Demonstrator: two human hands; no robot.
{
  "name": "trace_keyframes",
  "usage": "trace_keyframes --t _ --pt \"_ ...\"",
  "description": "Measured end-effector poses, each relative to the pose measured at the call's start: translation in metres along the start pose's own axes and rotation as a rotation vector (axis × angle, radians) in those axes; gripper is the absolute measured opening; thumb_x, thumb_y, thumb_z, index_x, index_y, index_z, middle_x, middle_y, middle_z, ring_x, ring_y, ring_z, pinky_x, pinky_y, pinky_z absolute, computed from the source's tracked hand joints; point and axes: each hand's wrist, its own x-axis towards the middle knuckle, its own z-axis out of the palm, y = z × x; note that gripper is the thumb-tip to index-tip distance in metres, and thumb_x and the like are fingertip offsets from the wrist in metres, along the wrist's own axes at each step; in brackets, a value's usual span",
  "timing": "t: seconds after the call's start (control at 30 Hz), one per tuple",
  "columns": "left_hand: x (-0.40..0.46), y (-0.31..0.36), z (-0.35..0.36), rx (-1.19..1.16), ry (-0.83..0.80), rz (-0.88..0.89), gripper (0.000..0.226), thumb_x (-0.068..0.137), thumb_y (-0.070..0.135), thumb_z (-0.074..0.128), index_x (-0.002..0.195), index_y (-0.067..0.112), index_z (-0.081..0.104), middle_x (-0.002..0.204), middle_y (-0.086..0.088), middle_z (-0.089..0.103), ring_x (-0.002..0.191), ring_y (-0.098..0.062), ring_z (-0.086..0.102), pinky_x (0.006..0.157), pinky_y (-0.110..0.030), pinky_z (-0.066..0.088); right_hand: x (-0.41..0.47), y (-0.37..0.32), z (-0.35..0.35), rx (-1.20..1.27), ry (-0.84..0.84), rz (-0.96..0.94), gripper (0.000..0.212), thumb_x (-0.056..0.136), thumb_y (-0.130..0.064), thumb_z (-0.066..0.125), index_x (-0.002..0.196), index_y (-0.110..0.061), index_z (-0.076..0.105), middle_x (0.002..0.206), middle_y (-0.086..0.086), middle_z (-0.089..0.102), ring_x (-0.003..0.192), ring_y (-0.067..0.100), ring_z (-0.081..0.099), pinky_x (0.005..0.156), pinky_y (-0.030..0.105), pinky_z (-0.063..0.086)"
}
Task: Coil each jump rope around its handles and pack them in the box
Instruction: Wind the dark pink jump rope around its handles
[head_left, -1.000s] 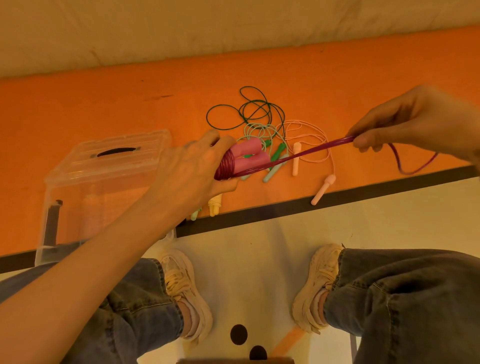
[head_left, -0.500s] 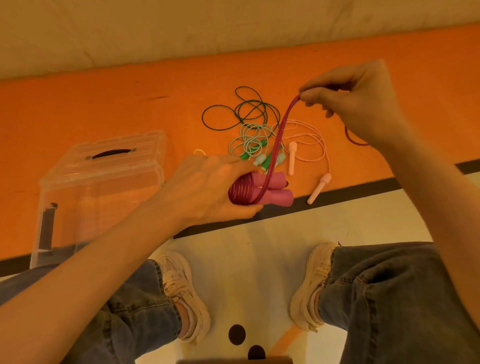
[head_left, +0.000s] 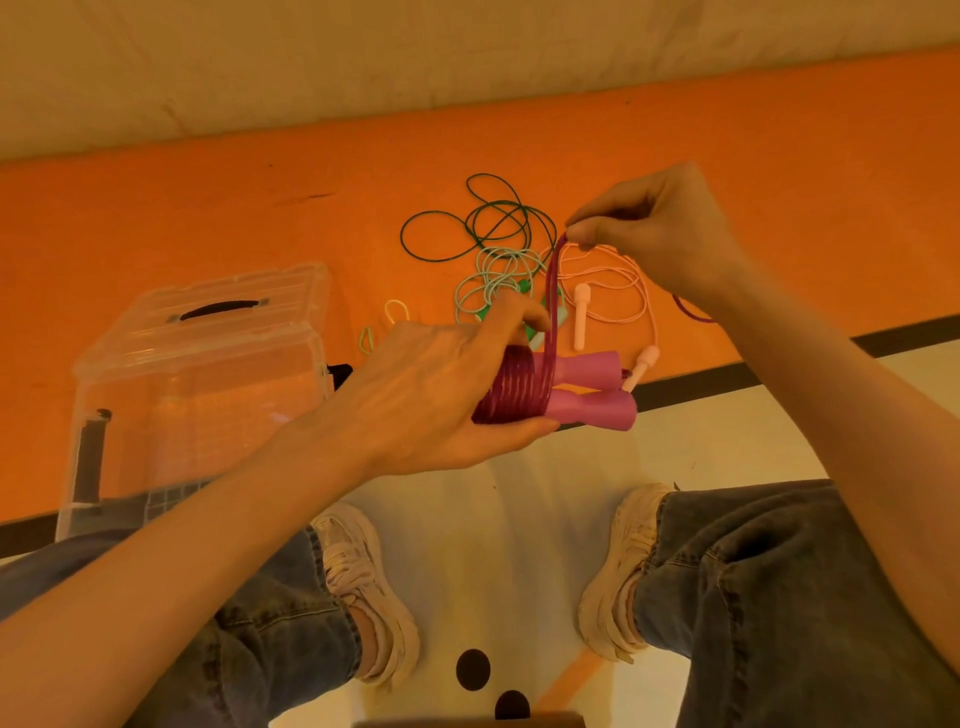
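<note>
The left hand (head_left: 431, 384) is closed around the coiled end of the two pink handles (head_left: 587, 387), fingers and thumb curled over the windings; the handles lie side by side, held above the boundary between the orange mat (head_left: 208, 218) and the pale floor, just right of the clear box (head_left: 202, 374). The right hand (head_left: 660, 228) pinches the magenta rope (head_left: 555, 291) between thumb and fingertips, holding it taut and rising steeply from the coil; a loose tail of the same rope shows beyond the right wrist. Long axis of the handle pair runs roughly left to right across the view, tilted slightly down toward the right, with the free butt ends pointing right and the wrapped ends buried in the left palm. Risks, as judged: if rope tension drops, the existing turns may slacken and slide off toward the bare butt ends, since nothing there appears to stop them. If the left grip loosens, the two handles could splay apart and the coil would lose shape. The remaining tail may also snag the pale pink rope (head_left: 623, 280) or the green ropes (head_left: 488, 228) lying tangled on the mat directly beneath. The box appears to have its lid on, so packing would first require opening it.
</note>
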Motion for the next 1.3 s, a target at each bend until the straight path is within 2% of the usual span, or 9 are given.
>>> trace_keyframes --t 0.17,0.37,0.57,0.67,0.8,0.87,1.03,1.13,1.3 --pt "-0.003 0.003 0.004 -0.036 -0.061 0.036 0.061 0.092 0.055 0.048 0.140 0.018 0.038 0.129 0.002 0.054 0.100 -0.007 0.050 0.062 -0.029 0.049 0.000 -0.003 0.004 0.024 -0.040 0.007 0.011 0.084 -0.015 0.071 0.094 -0.013 0.073 0.078 0.001 0.070 0.068 -0.003 0.063 0.061 0.011 0.047" --pt "-0.003 0.007 0.004 -0.159 0.027 -0.003 0.058 0.081 0.055 0.062 0.125 0.022 0.042 0.116 0.007 0.053 0.090 -0.007 0.055 0.061 -0.036 0.053 -0.003 -0.004 0.011 0.027 -0.100 0.046 0.015 0.081 -0.018 0.073 0.094 -0.009 0.075 0.074 -0.002 0.068 0.061 -0.003 0.060 0.058 0.009 0.044" --pt "0.000 0.004 -0.004 -0.176 0.137 -0.060 0.055 0.078 0.046 0.073 0.122 0.018 0.055 0.121 -0.005 0.040 0.094 -0.012 0.055 0.062 -0.041 0.054 -0.004 -0.002 0.007 0.024 -0.096 0.094 0.016 0.081 -0.019 0.073 0.095 -0.009 0.074 0.068 -0.001 0.065 0.047 -0.006 0.052 0.048 0.005 0.035" --pt "0.001 0.001 -0.007 -0.129 0.197 -0.113 0.052 0.080 0.041 0.073 0.120 0.011 0.056 0.122 -0.003 0.051 0.101 -0.008 0.052 0.067 -0.033 0.045 -0.006 0.000 0.005 0.027 -0.087 0.116 0.016 0.080 -0.023 0.073 0.091 -0.010 0.075 0.064 -0.001 0.066 0.046 -0.005 0.051 0.046 0.007 0.036" --pt "0.002 -0.008 -0.013 -0.194 0.286 -0.285 0.052 0.080 0.046 0.067 0.119 0.016 0.050 0.112 0.007 0.049 0.087 0.007 0.044 0.069 -0.011 0.038 -0.010 -0.001 -0.002 0.036 -0.095 0.094 0.006 0.085 -0.018 0.067 0.085 -0.019 0.073 0.064 -0.004 0.065 0.049 -0.005 0.051 0.048 0.008 0.038" --pt "0.001 -0.015 -0.016 -0.191 0.335 -0.369 0.054 0.079 0.051 0.065 0.119 0.018 0.048 0.110 0.009 0.049 0.083 0.004 0.043 0.068 -0.012 0.038 -0.011 0.001 -0.006 0.019 -0.155 0.109 0.006 0.084 -0.020 0.068 0.087 -0.022 0.073 0.074 -0.001 0.070 0.055 -0.003 0.055 0.052 0.011 0.044" --pt "0.000 -0.026 -0.017 -0.145 0.374 -0.463 0.058 0.076 0.049 0.069 0.118 0.016 0.048 0.112 0.002 0.053 0.087 -0.008 0.048 0.066 -0.038 0.045 -0.020 0.000 -0.008 -0.043 -0.401 0.177 0.011 0.081 -0.019 0.071 0.088 -0.025 0.075 0.080 0.000 0.074 0.065 0.007 0.058 0.060 0.021 0.047" --pt "-0.001 -0.027 -0.013 -0.100 0.356 -0.458 0.057 0.076 0.043 0.075 0.118 0.015 0.048 0.112 0.000 0.052 0.089 -0.007 0.045 0.066 -0.038 0.044 -0.027 -0.006 -0.004 -0.031 -0.596 0.204 0.013 0.082 -0.015 0.069 0.083 -0.026 0.074 0.070 -0.007 0.072 0.056 0.000 0.058 0.053 0.009 0.044" --pt "0.001 -0.027 -0.007 -0.035 0.266 -0.472 0.062 0.074 0.043 0.077 0.119 0.013 0.048 0.116 -0.003 0.050 0.089 -0.010 0.047 0.064 -0.033 0.041 -0.035 -0.014 -0.001 -0.014 -0.779 0.252 0.014 0.082 -0.016 0.068 0.092 -0.014 0.076 0.074 -0.001 0.074 0.061 0.006 0.062 0.058 0.014 0.050"
